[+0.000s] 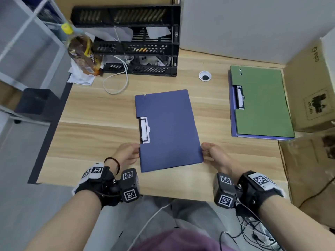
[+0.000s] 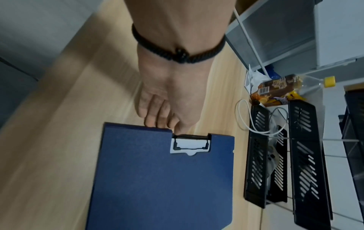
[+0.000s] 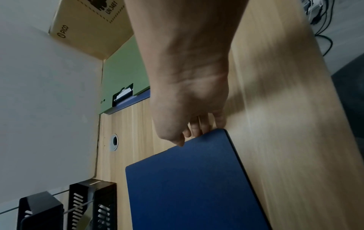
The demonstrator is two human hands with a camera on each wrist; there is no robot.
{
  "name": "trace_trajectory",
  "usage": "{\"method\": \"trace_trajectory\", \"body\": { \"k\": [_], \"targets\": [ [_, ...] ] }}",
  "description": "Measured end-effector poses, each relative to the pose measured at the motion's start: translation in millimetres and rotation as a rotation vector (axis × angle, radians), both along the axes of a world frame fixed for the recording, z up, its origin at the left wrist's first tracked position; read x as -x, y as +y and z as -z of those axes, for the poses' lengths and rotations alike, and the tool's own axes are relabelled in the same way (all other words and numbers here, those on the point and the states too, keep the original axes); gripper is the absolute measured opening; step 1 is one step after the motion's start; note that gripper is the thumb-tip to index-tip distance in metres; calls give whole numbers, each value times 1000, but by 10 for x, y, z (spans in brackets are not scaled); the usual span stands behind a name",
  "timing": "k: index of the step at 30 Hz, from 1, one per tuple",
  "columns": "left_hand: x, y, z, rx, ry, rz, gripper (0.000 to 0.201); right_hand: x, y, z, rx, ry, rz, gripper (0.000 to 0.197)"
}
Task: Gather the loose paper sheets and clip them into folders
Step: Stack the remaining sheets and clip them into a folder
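A closed blue folder (image 1: 168,131) lies on the wooden desk (image 1: 90,124), its white-and-black clip (image 1: 144,130) showing through a notch in the left edge. My left hand (image 1: 135,151) grips that left edge just below the clip; in the left wrist view the curled fingers (image 2: 157,123) meet the blue folder (image 2: 163,179) beside the clip (image 2: 190,145). My right hand (image 1: 205,149) holds the right edge near its lower corner, and the right wrist view shows its fingers (image 3: 197,130) pinching the folder (image 3: 193,183). A green folder (image 1: 261,102) lies stacked on another blue one at the right.
A black stacked tray rack (image 1: 141,42) with white sheets (image 1: 155,31) in it stands at the back. A bottle (image 1: 81,49) and a white cable (image 1: 116,82) are at the back left. A cardboard box (image 1: 311,87) borders the right. A cable hole (image 1: 205,76) sits behind the folder.
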State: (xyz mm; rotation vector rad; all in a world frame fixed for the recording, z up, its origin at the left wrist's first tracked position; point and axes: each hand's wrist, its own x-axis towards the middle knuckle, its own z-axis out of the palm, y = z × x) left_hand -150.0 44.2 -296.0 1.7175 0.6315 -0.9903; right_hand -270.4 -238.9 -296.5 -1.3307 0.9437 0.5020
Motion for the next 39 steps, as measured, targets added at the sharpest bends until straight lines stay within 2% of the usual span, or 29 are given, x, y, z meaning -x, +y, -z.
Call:
{"method": "trace_trajectory", "body": {
  "k": [4,8,10,13,15,18,22,26,29,34,37,39],
  "targets": [
    [193,-107,60,34,-25,18,19,171,6,-16,11,35,-9,46],
    [267,-86,87,-31,-96,122,30,418,61,89,-27,86,-9,37],
    [239,-29,104,0,-74,179,28,509,138,112,-30,95,10,36],
    [238,80,123,77,-1,221,27,570,270,78,22,105,75,25],
    [258,124,108,134,1,220,25,587,343,56,56,84,128,30],
    [230,156,33,221,-27,192,23,604,424,-59,15,16,190,30],
    [93,155,-32,334,-54,180,21,616,459,-321,73,-118,249,23],
    [64,-6,-75,407,-54,190,20,683,404,-470,48,-238,305,26],
    [45,-227,-150,442,-116,145,23,689,348,-523,5,-282,403,24],
    [-114,-712,-314,448,-242,68,16,611,171,-489,-153,-362,717,15],
    [-219,-1026,-399,423,-271,61,15,555,67,-509,-308,-448,872,17],
    [-260,-1263,-430,425,-267,61,14,507,-29,-508,-374,-475,908,22]
  ]
}}
